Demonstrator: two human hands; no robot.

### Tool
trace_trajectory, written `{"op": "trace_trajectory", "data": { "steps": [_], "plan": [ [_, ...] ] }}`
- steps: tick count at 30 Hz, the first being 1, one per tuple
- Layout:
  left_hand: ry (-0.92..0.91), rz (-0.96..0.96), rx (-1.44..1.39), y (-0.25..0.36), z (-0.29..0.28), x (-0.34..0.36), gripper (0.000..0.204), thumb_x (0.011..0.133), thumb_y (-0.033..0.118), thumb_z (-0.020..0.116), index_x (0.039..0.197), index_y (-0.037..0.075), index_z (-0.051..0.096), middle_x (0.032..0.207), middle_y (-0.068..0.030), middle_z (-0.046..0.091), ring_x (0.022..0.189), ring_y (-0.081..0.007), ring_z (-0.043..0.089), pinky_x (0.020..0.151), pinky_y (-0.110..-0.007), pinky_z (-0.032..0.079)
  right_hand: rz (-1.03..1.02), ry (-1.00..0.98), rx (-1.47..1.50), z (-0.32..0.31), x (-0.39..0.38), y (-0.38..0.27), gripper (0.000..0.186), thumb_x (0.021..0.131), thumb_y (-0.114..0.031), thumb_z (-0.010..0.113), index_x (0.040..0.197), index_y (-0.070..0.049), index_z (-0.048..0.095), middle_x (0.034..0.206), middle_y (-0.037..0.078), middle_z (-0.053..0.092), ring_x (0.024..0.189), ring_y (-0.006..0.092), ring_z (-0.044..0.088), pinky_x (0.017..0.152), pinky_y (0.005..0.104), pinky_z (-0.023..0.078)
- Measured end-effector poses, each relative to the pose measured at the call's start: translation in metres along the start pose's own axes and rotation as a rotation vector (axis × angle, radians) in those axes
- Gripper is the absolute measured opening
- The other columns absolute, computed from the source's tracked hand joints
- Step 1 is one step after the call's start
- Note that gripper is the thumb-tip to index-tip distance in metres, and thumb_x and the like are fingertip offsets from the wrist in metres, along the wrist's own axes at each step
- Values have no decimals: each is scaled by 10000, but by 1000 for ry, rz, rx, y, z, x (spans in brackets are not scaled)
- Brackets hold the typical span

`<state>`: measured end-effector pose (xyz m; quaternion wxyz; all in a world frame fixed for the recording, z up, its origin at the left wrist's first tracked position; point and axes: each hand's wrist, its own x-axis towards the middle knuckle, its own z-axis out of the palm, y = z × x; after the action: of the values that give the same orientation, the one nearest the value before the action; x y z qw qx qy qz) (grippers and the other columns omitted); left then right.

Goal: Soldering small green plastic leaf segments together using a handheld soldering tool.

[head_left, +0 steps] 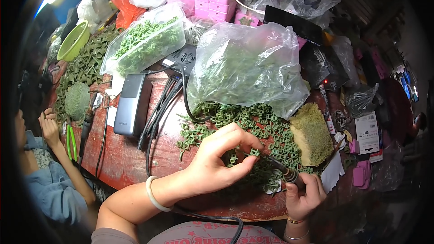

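My left hand point(221, 153), with a pale bangle on its wrist, pinches a small green plastic piece point(254, 152) between thumb and forefinger. In my right hand point(308, 195) is a pen-like tool that looks like a soldering iron point(289, 174), its dark handle gripped in the fingers. The iron's thin tip points left and lies close to the green piece; whether they touch I cannot tell. Under and beyond both hands spreads a loose pile of similar green pieces point(253, 115). A block covered in yellow-green bristly material point(312, 133) lies just right of the pile.
A clear bag point(248, 65) and a clear tub point(176, 40), both of green pieces, stand beyond. Left are a dark power bank point(128, 108) and black cables point(158, 106) on the red table point(122, 162). At far left sits another person point(58, 190). Pink boxes point(212, 2) stack behind.
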<state>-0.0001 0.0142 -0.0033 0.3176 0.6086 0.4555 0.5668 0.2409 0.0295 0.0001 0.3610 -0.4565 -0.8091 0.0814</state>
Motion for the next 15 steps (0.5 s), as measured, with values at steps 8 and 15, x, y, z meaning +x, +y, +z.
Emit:
{"op": "trace_trajectory", "data": {
  "steps": [8, 15],
  "plan": [
    [-2, 2, 22, -1, 0, -2, 213, 756, -24, 703, 956, 31, 650, 893, -54, 622, 722, -131, 567, 623, -254, 464, -65, -43, 1, 2, 3, -1, 375, 808, -376, 763, 821, -30, 620, 618, 61, 516, 474, 230, 517, 423, 327, 393],
    [-3, -14, 4, -2, 0, -3, 210, 756, -22, 703, 952, 32, 651, 890, -51, 622, 724, -136, 569, 627, -260, 465, -62, -68, -19, 2, 3, -2, 378, 806, -380, 763, 822, -31, 618, 618, 65, 514, 475, 239, 517, 423, 336, 392]
  ]
}}
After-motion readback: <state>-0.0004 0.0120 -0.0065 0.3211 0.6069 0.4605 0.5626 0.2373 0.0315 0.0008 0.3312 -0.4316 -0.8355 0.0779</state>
